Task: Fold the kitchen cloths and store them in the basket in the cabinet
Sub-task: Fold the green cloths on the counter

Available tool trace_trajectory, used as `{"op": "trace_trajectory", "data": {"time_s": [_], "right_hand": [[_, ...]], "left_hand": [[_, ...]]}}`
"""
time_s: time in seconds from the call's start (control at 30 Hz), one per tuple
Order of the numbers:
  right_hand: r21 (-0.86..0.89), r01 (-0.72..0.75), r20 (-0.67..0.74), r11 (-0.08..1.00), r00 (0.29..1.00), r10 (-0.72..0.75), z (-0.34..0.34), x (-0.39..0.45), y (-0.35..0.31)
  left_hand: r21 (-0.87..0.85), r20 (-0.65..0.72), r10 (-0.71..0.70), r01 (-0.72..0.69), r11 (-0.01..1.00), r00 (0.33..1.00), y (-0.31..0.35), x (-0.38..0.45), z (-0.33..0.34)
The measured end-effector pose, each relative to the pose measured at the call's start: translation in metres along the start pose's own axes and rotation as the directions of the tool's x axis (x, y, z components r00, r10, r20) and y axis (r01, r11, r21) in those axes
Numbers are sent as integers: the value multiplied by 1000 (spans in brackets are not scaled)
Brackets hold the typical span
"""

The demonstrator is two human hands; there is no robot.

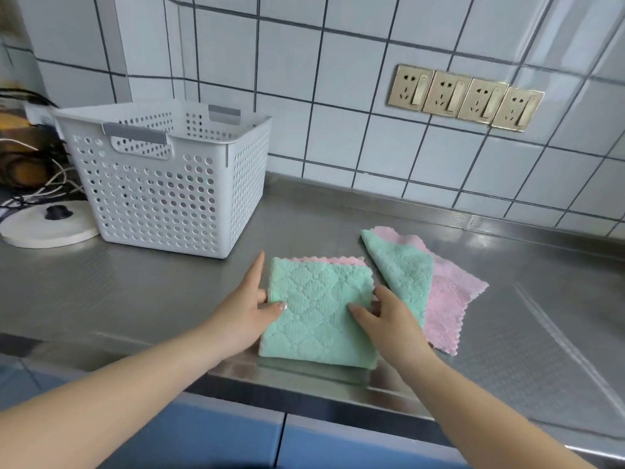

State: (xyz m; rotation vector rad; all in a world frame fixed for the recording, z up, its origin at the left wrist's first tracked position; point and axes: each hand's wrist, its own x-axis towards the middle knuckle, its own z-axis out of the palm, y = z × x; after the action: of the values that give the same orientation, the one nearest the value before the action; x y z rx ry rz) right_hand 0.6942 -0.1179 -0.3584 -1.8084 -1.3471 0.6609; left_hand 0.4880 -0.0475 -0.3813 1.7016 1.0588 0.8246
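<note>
A folded green cloth [318,309] with a pink underside lies square on the steel counter near its front edge. My left hand [243,313] grips its left edge, thumb on top, index finger stretched out along the side. My right hand [389,316] pinches its right edge, thumb on the green face. To the right lies a second cloth [443,299], pink with a green corner turned over it, unfolded and untouched. A white perforated basket [162,184] with grey handles stands on the counter at the back left; pink and green show faintly through its holes.
A round white base with a black knob [50,228] and tangled cables [40,184] sit left of the basket. Gold wall sockets [466,98] are on the tiled wall. Blue cabinet fronts [236,434] run below the steel counter [507,333].
</note>
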Motion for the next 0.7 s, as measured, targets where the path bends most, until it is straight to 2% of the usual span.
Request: {"op": "trace_trajectory", "data": {"time_s": [0.1, 0.23, 0.47, 0.7], "right_hand": [[-68, -101, 68, 993, 992, 106, 2, 10, 6], [-87, -66, 82, 994, 994, 73, 4, 17, 15], [-136, -63, 34, 989, 997, 68, 0, 29, 20], [-143, 24, -4, 990, 1000, -25, -8, 47, 19]], "left_hand": [[94, 61, -79, 73, 993, 995, -3, 12, -3], [103, 152, -112, 97, 990, 982, -6, 23, -5], [76, 205, -246, 235, 969, 947, 2, 30, -6], [169, 206, -186, 152, 974, 961, 2, 34, -6]]}}
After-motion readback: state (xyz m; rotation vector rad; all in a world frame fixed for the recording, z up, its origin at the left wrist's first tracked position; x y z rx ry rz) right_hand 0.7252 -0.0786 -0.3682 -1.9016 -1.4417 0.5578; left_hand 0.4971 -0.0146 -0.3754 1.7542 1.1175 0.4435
